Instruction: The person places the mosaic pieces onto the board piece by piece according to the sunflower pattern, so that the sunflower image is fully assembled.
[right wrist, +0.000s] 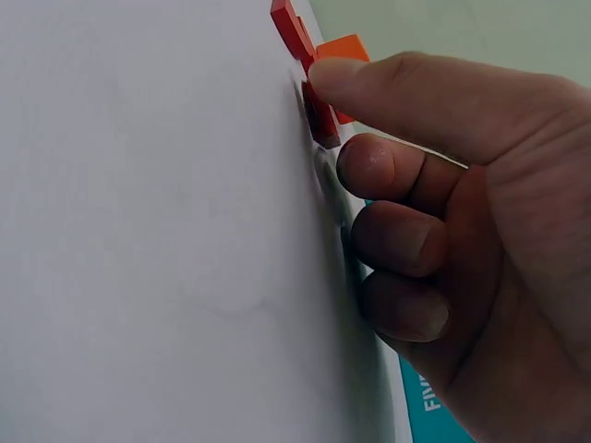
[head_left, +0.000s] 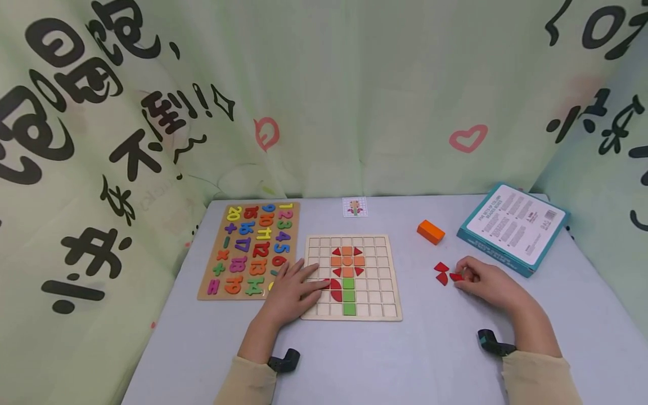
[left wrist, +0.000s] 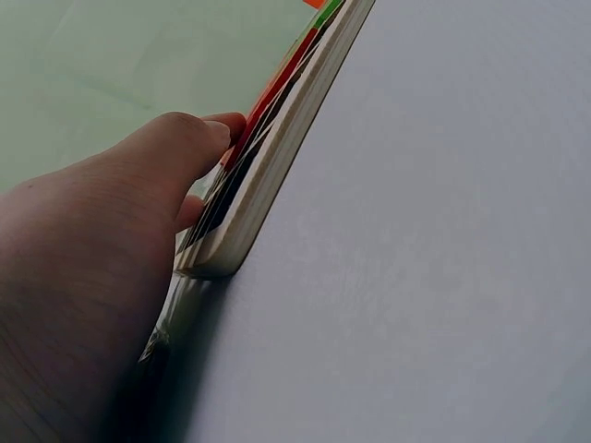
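My left hand [head_left: 292, 292] lies over the left edge of a wooden grid board [head_left: 377, 264], fingers fairly straight. Its fingertips touch the board by a red curved piece [head_left: 336, 295]. Green squares [head_left: 349, 296] stand in a column beside that piece; above them orange pieces [head_left: 346, 251] and small red triangles form a flower shape. On the right, my right hand [head_left: 486, 281] pinches a red piece [head_left: 457, 277] low at the table, thumb [right wrist: 337, 81] against it in the right wrist view. Two loose red pieces [head_left: 442, 278] lie just left of these fingertips.
A number board [head_left: 205, 289] with coloured digits lies left of the grid board, partly behind my left hand. Behind stands a small picture card [head_left: 355, 207]. An orange block [head_left: 431, 232] and a teal-and-white box [head_left: 516, 225] lie at the back right.
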Tool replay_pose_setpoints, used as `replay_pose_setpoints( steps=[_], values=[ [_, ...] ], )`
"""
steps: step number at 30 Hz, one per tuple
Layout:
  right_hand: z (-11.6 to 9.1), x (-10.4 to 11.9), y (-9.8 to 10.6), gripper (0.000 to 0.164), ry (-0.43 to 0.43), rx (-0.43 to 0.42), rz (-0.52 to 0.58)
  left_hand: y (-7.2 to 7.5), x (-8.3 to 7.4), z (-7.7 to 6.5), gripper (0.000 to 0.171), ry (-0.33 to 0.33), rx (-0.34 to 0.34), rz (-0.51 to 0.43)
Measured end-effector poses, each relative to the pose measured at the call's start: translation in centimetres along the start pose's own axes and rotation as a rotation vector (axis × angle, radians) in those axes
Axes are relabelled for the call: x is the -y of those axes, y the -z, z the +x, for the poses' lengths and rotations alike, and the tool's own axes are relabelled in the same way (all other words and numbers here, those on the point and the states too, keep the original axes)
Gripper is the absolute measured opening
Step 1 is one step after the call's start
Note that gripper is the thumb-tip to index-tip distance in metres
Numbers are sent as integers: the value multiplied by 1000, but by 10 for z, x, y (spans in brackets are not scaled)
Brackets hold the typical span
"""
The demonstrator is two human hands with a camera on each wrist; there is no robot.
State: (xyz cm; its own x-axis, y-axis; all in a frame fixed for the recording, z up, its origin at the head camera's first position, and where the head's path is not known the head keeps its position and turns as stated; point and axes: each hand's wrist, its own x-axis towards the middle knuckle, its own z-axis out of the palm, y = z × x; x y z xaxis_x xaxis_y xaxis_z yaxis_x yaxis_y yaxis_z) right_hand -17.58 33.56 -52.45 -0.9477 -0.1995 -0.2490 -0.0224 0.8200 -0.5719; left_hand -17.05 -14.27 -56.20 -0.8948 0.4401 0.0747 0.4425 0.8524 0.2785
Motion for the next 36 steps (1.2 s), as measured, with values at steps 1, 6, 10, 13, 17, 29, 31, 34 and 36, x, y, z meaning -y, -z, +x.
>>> replay_pose_setpoints(
  steps=[1, 6, 10, 13, 17, 29, 31, 34, 36],
  values=[
    [-1, 1, 1, 31, -1, 13, 0, 1, 0, 0, 35, 3, 1, 1],
    [0, 3, 1, 36, -26, 36, -21, 2, -1, 0, 35, -1, -3, 0],
    [-1, 2, 0, 37, -31, 35, -39, 2, -2, 0, 35, -1, -6, -4],
    [-1, 0, 1, 38, -41, 31, -55, 3, -2, 0, 35, -1, -5, -6],
    [-2, -3, 2, 37, -40, 28, -59, 3, -2, 0, 35, -6, -8, -6],
    [0, -4, 0, 38, -44, -3, -46, 4, -1, 0, 34, -8, -6, -8],
    [0, -3, -1, 35, -37, -7, -46, 3, -1, 0, 34, -8, -8, -4],
    [1, -3, -2, 33, -29, -15, -39, 3, 0, 0, 34, -13, -13, -4],
    [1, -2, -2, 34, -20, -16, -35, 3, 0, 0, 34, -16, -16, -4]
  ],
)
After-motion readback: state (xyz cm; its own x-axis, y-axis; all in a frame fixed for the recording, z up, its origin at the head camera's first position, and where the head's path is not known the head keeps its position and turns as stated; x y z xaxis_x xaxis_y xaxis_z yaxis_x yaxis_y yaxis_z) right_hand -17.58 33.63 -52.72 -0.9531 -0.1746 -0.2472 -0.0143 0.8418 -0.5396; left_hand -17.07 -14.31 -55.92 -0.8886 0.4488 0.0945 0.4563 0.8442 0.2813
